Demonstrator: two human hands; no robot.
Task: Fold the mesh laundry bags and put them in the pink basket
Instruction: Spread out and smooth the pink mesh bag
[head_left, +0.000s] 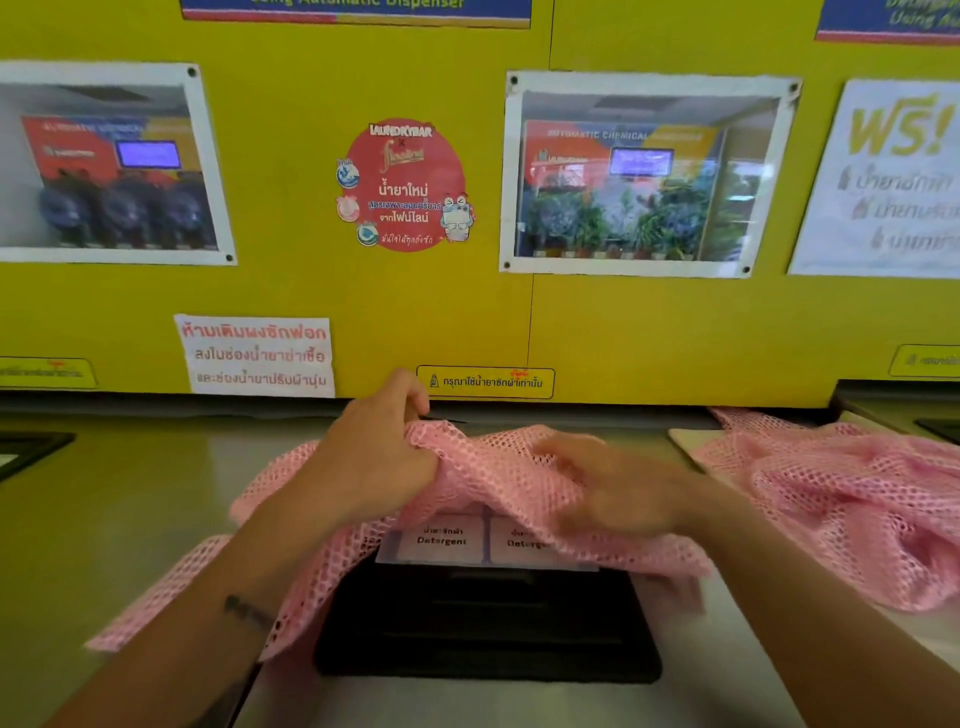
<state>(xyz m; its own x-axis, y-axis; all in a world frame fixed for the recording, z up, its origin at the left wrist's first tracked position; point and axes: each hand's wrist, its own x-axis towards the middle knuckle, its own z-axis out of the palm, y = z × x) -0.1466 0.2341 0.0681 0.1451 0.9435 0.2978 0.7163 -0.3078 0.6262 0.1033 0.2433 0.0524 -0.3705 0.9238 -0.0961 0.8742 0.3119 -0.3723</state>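
Probably a laundromat: detergent labels (441, 536), washer tops.

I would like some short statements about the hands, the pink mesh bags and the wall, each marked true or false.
1. The left hand grips a bunch of the pink mesh bag. True.
2. The right hand holds a bottle. False: it lies on the mesh, blurred.
3. A second heap of pink mesh lies to the right. True.
4. The wall behind is blue. False: it is yellow.
5. The pink basket stands between the hands. False: no basket is in view.
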